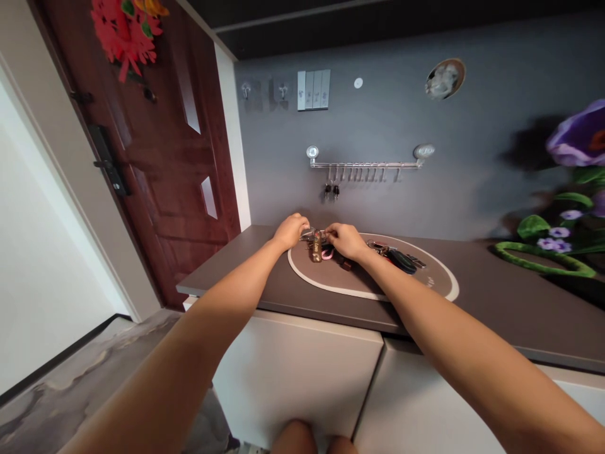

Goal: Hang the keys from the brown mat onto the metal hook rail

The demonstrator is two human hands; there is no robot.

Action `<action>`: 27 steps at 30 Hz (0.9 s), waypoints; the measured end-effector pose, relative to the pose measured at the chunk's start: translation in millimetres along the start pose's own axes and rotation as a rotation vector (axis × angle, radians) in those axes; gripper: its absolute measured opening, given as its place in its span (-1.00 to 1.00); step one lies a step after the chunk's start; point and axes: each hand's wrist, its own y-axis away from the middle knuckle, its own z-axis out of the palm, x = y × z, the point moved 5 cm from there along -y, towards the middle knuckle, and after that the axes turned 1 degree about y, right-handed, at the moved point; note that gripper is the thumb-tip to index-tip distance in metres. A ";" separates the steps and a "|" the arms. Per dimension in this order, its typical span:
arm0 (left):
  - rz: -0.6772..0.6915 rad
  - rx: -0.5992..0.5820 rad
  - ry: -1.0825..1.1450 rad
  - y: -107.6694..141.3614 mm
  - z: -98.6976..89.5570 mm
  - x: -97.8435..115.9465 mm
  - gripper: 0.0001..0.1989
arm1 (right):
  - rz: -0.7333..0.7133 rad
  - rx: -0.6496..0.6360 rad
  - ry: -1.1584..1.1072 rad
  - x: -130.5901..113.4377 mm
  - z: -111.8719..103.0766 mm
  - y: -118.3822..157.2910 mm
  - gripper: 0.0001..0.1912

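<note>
My left hand [289, 232] is closed in a pinch over the left end of an oval mat, with thin metal of a keychain at its fingertips. Between my hands is the keychain's brown charm [316, 248], hanging or lying upright over the mat. My right hand [346, 240] is also closed, its fingertips pinching at the other side of the same keychain. A pink loop [327, 255] and a small dark red piece [346, 265] lie just below my right hand. What exactly sits inside each pinch is too small to make out.
The brown oval mat [340, 280] with a pale rim lies on a dark counter [491, 309]. A black key case [401, 260] and other keys lie right of my wrist. On the wall, a hook rail [368, 165] holds two dark keys [332, 192]. Artificial flowers [560, 233] stand right.
</note>
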 end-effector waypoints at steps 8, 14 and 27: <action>-0.004 0.200 0.008 -0.2 -21.7 8.0 -0.75 | -0.005 0.102 -0.046 -6.5 -6.3 1.1 -0.76; -0.032 0.298 0.046 0.9 -36.2 14.0 -0.78 | -0.098 0.175 -0.180 -21.8 -14.4 4.5 -0.76; -0.120 0.288 0.566 -2.8 -30.7 14.8 -0.74 | -0.218 0.219 -0.225 -33.0 -15.6 5.9 -0.80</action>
